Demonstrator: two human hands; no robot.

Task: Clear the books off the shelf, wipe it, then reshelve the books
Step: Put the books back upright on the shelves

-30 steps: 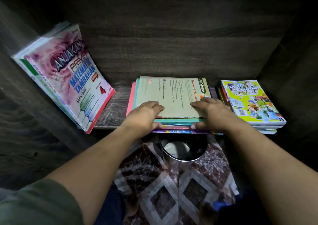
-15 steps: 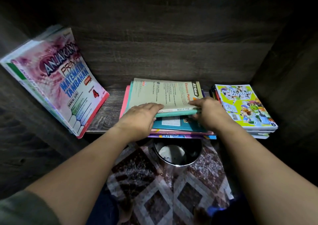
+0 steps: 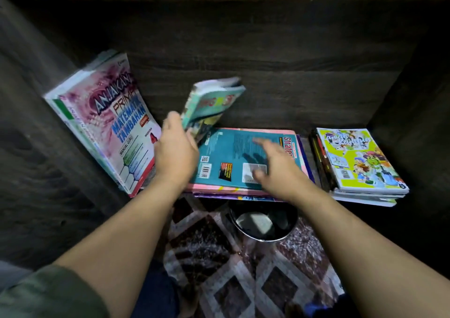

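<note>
My left hand (image 3: pixel 175 150) grips the lower edge of a thin teal book (image 3: pixel 211 103), which stands tilted up above the shelf, its far end blurred. Under it a flat stack lies in the shelf's middle, topped by a teal back cover (image 3: pixel 233 157). My right hand (image 3: pixel 277 168) hovers over that cover with fingers spread and holds nothing. Several books with a pink maths cover (image 3: pixel 114 127) in front lean against the left wall. A second flat stack with a yellow-green comic (image 3: pixel 355 159) on top lies at the right.
The dark wooden shelf (image 3: pixel 243 49) has a back wall and side walls close around the books. Below its front edge a round metal bin (image 3: pixel 263 222) stands on a patterned rug (image 3: pixel 233 281).
My left hand has lifted the top book off the middle stack and swung it upright toward the left. My right hand let go of it and now hovers over the teal cover beneath.
</note>
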